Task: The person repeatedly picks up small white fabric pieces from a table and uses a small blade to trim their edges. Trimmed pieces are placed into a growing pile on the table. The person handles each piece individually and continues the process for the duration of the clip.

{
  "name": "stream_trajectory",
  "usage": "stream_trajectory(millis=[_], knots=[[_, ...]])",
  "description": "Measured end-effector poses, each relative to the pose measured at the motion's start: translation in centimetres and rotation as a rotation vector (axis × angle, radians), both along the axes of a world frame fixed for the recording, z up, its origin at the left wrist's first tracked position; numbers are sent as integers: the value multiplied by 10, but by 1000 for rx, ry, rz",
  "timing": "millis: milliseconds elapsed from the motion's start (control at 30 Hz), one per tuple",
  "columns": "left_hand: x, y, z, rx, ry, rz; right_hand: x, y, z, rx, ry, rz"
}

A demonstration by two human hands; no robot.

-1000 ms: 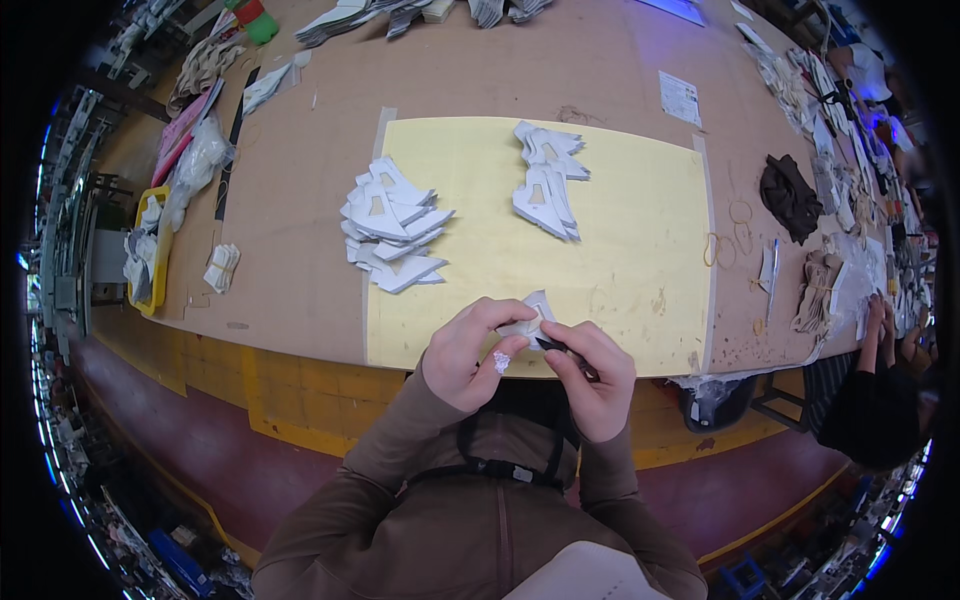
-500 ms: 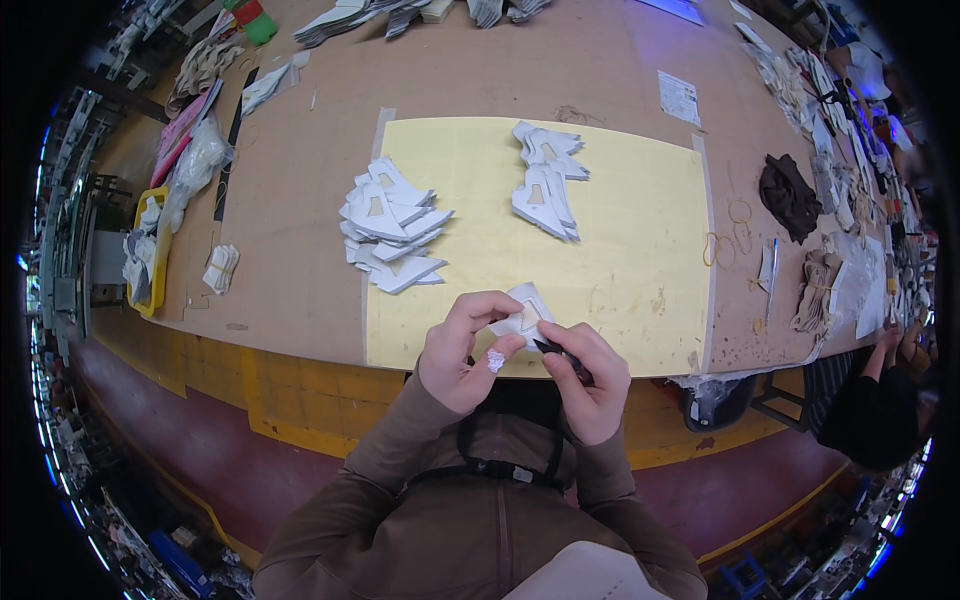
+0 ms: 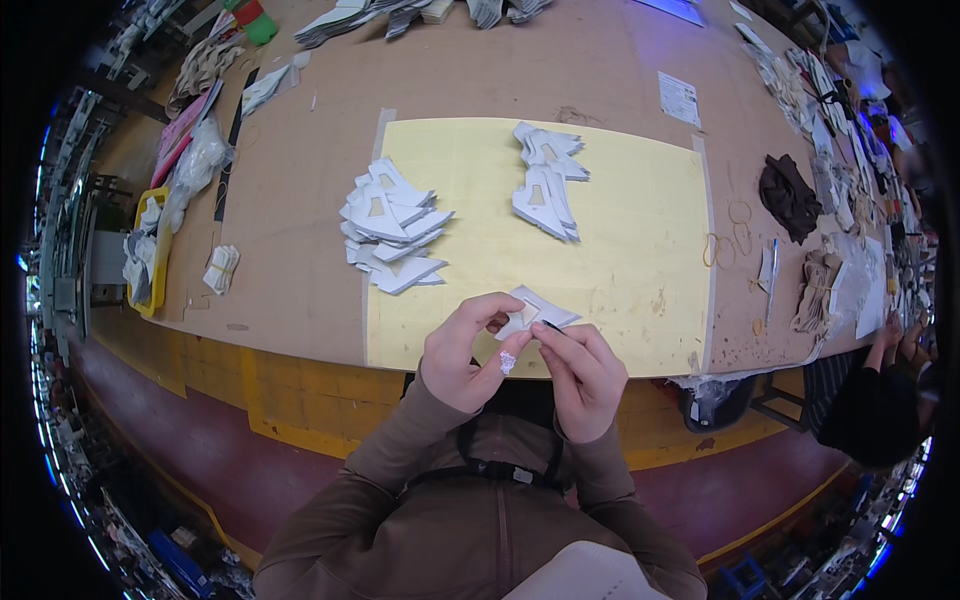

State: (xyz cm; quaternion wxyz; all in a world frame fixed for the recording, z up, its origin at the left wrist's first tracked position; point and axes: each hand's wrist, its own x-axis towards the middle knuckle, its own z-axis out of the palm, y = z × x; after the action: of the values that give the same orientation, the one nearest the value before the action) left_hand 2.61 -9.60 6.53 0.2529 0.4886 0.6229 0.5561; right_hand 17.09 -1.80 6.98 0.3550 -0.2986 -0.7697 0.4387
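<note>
My left hand [image 3: 463, 352] and my right hand [image 3: 582, 374] meet over the near edge of a yellow mat [image 3: 640, 230]. Both pinch one small white cut-out piece [image 3: 535, 311] with a hole in it. A thin dark tool [image 3: 553, 327] shows between my right fingers. A loose heap of the same white pieces [image 3: 388, 225] lies on the mat's left side, ahead of my left hand. A tidier stack of white pieces [image 3: 546, 180] lies farther back near the mat's middle.
The mat lies on a wide brown worktable [image 3: 300, 170]. Rubber bands [image 3: 722, 245] and a dark fabric lump [image 3: 788, 195] lie to the right. A yellow bin [image 3: 146, 255] stands at the left edge. Another person [image 3: 880, 400] sits at the right.
Both hands have shifted slightly and turned the white piece between the fingers. The heaps on the mat have stayed where they were.
</note>
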Motion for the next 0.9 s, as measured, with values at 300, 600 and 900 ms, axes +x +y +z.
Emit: stream_trajectory(millis=[300,600,900], knots=[[4,0,-1,-136,-280,37,2,0,-2,-244,55,32],[1,1,-3,-156,-286,44,10,-1,1,-471,186,-55],[-3,6,0,-204,-197,75,7,3,13,-15,-175,249]])
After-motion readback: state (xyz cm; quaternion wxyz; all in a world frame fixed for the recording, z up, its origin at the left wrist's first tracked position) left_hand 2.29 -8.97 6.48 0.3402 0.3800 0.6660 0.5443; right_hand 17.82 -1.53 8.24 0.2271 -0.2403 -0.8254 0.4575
